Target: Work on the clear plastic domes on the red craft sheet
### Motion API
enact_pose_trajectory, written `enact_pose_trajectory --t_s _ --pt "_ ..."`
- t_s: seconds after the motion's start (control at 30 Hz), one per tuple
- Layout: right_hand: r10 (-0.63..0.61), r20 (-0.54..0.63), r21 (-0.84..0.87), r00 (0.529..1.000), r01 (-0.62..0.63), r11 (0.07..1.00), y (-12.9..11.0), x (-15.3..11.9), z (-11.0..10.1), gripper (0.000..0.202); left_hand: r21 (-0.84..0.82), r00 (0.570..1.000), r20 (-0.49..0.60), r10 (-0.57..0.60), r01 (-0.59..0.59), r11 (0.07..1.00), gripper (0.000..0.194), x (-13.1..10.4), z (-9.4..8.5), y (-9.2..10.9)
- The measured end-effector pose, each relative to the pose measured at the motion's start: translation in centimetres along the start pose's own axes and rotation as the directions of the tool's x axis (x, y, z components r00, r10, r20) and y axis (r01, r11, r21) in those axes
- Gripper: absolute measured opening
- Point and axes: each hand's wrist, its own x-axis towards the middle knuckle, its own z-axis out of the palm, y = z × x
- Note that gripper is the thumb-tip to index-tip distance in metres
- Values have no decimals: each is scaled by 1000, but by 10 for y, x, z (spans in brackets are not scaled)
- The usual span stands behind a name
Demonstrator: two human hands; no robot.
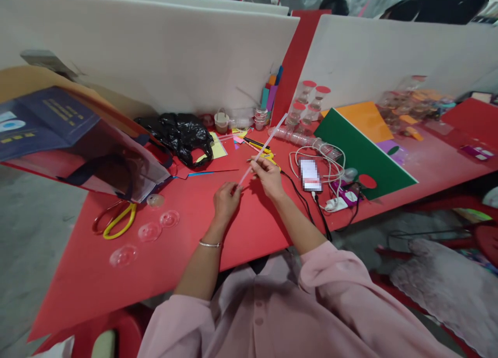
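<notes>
Left hand [227,200] and right hand [269,176] both have a snug pinch grip on one thin pale strip [273,135], slanting over the middle of the red counter [257,228]. Four little plastic caps [150,232] and one pair of scissors [133,211] are over on the left, one phone [310,175] on the right in a mess of cables [329,234]. One big bag [50,116] kinda blocks the far left.

blk plastic bag [182,132] | phone [310,175], L of grn bd [358,153]

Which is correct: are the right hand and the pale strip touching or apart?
Touching. The head view shows the right hand pinching the pale strip in its fingers.
</notes>
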Motion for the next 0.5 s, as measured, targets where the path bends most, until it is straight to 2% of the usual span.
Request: enact_pose_trajectory --t_s 0.17,0.5 --pt "39 94 33 995 -42 999 4 -1 7 46 -19 998 -68 10 -11 1000 17 0 0 -1" --pt "8 84 52 996 -12 999 5 8 10 45 -48 992 -120 30 -36 998 16 3 2 -5"
